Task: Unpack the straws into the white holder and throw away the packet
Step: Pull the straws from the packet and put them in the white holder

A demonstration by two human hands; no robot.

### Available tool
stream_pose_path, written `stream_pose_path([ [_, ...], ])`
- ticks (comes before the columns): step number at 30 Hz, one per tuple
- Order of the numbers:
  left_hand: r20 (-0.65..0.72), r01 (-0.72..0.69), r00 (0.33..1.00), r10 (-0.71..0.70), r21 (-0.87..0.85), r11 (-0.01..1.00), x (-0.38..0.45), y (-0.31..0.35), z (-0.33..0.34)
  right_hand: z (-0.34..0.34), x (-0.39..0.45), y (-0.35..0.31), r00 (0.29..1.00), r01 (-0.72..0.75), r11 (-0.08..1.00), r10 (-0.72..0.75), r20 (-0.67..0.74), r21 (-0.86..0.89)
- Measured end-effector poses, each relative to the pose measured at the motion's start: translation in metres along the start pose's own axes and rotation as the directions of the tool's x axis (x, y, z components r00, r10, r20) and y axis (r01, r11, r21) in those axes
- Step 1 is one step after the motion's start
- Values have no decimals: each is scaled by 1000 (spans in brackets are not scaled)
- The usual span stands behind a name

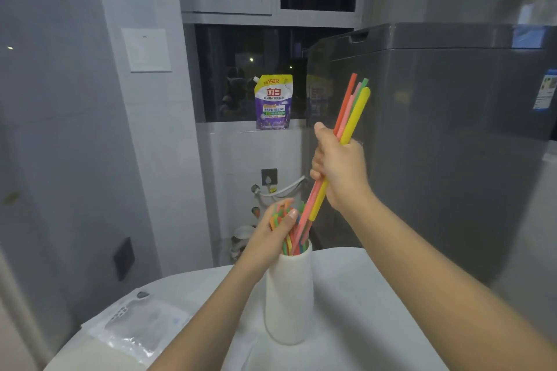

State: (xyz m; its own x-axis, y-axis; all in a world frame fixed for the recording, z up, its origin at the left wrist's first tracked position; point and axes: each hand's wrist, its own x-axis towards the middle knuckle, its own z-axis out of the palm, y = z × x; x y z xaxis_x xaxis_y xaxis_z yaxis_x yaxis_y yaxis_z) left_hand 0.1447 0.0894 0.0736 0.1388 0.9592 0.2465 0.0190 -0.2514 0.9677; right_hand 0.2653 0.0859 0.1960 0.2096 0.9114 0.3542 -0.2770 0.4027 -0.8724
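Note:
A tall white holder (289,301) stands on the white table (355,295), with several coloured straws inside it. My left hand (272,230) is closed around the tops of the straws in the holder (281,214). My right hand (340,169) grips a bunch of straws (354,105), orange, pink, green and yellow, tilted up to the right; their lower ends dip into the holder's mouth. The clear plastic packet (141,325) lies flat on the table at the left, apart from both hands.
A grey washing machine (437,144) stands close on the right. A purple detergent pouch (273,102) sits on the window sill behind. Wall taps and a hose (280,190) are beyond the table's far edge. A grey wall runs along the left.

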Motion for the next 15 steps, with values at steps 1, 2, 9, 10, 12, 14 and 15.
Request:
stream_pose_path([
  [1, -1, 3, 1000, -3, -15, 1000, 0, 0, 0, 2, -2, 5, 1000, 12, 999, -12, 1, -34],
  [2, 1, 4, 1000, -4, -21, 1000, 1, -1, 0, 4, -4, 8, 1000, 20, 998, -20, -5, -51],
  [9, -80, -37, 996, 39, 32, 999, 1, -7, 4, 0, -3, 6, 998, 42, 991, -49, -46, -130],
  [10, -100, -37, 994, 41, 42, 998, 1, -7, 5, 1, -3, 8, 997, 55, 989, -62, -51, -140],
  [12, -119, -22, 993, 28, 51, 998, 1, -7, 7, 1, -2, 13, 994, 70, 987, -81, -70, -141],
  [14, -122, -15, 992, 20, 44, 999, 0, -6, 7, 2, -1, 16, 994, 84, 985, -94, -63, -149],
  [15, -123, -13, 992, 18, 37, 999, -1, -6, 7, 3, -1, 19, 993, 93, 982, -103, -52, -167],
])
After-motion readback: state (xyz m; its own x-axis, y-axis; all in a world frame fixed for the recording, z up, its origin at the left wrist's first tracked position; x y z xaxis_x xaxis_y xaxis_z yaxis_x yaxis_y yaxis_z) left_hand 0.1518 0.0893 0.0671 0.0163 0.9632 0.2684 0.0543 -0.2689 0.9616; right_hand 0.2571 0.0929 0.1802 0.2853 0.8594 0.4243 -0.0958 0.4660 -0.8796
